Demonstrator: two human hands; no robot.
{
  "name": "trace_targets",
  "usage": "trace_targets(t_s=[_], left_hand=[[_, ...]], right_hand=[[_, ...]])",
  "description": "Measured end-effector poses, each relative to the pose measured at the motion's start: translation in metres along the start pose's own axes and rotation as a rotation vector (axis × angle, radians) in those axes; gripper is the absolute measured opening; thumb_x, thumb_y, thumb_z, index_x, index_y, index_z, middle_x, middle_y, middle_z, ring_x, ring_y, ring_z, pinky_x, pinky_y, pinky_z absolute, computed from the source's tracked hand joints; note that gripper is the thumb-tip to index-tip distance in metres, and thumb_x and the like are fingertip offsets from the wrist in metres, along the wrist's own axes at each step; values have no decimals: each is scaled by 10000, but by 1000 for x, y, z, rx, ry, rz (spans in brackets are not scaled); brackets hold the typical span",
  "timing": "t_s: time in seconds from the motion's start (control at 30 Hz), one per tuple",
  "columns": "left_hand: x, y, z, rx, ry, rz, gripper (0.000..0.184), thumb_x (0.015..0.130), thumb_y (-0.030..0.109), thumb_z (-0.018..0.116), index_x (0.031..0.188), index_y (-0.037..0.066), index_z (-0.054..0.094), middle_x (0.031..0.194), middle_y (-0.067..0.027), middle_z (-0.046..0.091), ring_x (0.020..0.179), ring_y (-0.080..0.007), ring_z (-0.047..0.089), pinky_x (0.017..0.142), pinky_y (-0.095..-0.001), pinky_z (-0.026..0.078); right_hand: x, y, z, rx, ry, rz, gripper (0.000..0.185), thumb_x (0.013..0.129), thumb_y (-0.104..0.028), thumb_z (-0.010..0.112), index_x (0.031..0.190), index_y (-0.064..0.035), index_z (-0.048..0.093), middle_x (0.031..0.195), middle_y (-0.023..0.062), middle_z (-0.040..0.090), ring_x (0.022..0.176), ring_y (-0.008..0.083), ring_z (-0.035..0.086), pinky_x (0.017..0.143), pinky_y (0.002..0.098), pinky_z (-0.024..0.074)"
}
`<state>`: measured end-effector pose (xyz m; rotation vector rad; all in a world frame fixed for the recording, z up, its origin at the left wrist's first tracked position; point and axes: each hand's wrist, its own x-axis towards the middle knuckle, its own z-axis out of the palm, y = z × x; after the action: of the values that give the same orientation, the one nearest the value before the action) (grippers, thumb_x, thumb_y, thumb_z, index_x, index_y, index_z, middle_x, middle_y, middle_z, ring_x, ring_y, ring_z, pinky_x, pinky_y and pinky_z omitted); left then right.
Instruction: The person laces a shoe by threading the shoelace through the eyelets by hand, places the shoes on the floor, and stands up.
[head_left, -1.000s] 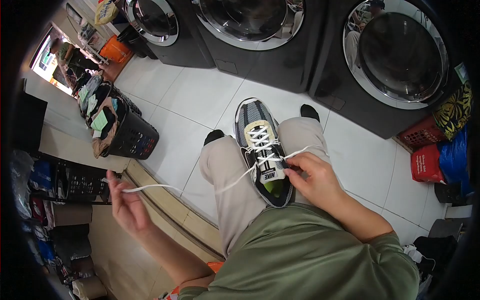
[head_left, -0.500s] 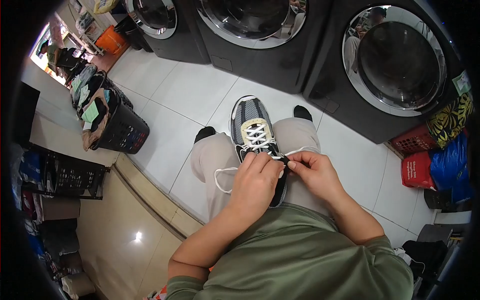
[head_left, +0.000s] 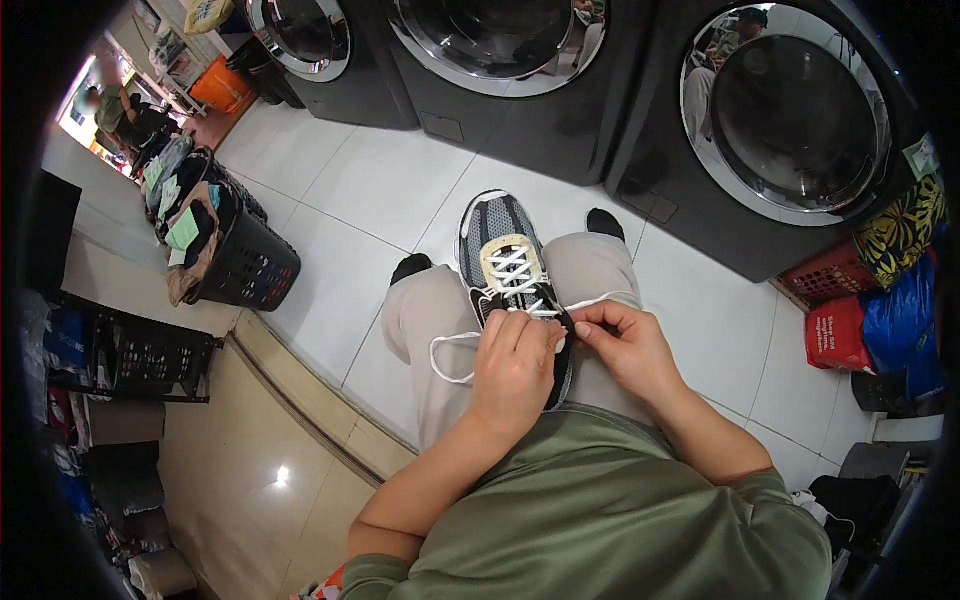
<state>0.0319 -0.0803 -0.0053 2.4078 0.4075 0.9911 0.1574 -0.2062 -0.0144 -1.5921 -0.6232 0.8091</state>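
A grey, black and white sneaker (head_left: 488, 222) lies lengthwise between my thighs, toe pointing away from me. White shoelace (head_left: 513, 268) criss-crosses its cream tongue. My left hand (head_left: 515, 365) is closed over the upper lacing, fingertips pinched near the right row of eyelets; what they hold is hidden. Thumb and forefinger of my right hand (head_left: 628, 350) are pinched at the sneaker's right edge, seemingly on its black upper. One length of lace loops out left of my left hand over my trouser leg. Another runs from the right edge across my right knee.
Dark front-loading machines (head_left: 520, 110) line the far side. A black laundry basket (head_left: 245, 250) heaped with clothes stands at left, before a raised floor edge (head_left: 320, 400). Red (head_left: 838, 333) and blue bags sit at right. Another person (head_left: 115, 110) is at the far left.
My left hand has drawn back slightly toward me, uncovering more lacing. My right fingertips stay at the sneaker's edge. The left lace loop has shifted slightly. The far person has moved.
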Motion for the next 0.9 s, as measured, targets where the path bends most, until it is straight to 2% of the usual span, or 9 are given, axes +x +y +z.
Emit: trace_targets(t_s=[0.23, 0.33, 0.43, 0.63, 0.73, 0.83, 0.9], left_hand=[[-7, -3, 1, -49, -22, 66, 151, 787, -70, 724, 914, 7, 698, 833, -121, 620, 816, -310, 585, 734, -394, 489], [-7, -2, -4, -58, -73, 28, 203, 808, -93, 691, 992, -9, 676, 877, -136, 645, 836, -322, 602, 750, -403, 503], [-6, 0, 1, -122, -13, 6, 247, 834, -90, 674, 1069, -23, 640, 907, -148, 659, 848, -328, 614, 761, -417, 514], [5, -1, -6, -67, -112, 156, 227, 857, -94, 668, 1061, -26, 596, 934, -159, 678, 864, -315, 653, 750, -398, 539], [8, -8, -9, -194, -168, -17, 219, 859, -100, 677, 1044, -27, 585, 969, -160, 679, 846, -286, 686, 734, -369, 556], [-2, -16, -2, -543, -198, -434, 237, 851, -71, 660, 1068, 5, 605, 948, -160, 654, 880, -337, 645, 747, -426, 529], [-3, -15, 3, -484, -138, -320, 221, 853, -77, 660, 1050, 2, 598, 955, -163, 662, 858, -357, 642, 724, -440, 525]], right_hand=[[1, 3, 3, 22, 24, 10, 185, 965, -85, 683, 1120, 7, 724, 1006, 39, 736, 877, 80, 643, 787, 238, 520], [0, 0, 2, 0, 25, 7, 185, 958, -83, 692, 1120, -1, 726, 1000, 36, 734, 882, 81, 641, 790, 240, 519], [1, -1, 2, -13, 22, -10, 180, 950, -80, 701, 1112, -5, 729, 994, 35, 731, 890, 83, 640, 801, 243, 518], [2, -1, 2, 54, 13, -2, 162, 931, -63, 719, 1081, -4, 729, 994, 40, 731, 893, 87, 642, 825, 253, 520], [5, 0, 1, 31, 0, -28, 155, 925, -53, 721, 1071, -3, 729, 992, 37, 730, 896, 87, 642, 829, 254, 521], [7, 0, -2, 78, -30, -3, 152, 921, -52, 725, 1063, 3, 730, 988, 31, 724, 908, 90, 643, 833, 254, 520], [8, 4, -3, 155, -43, 50, 151, 917, -54, 731, 1054, 10, 731, 992, 31, 720, 917, 93, 645, 836, 252, 519]])
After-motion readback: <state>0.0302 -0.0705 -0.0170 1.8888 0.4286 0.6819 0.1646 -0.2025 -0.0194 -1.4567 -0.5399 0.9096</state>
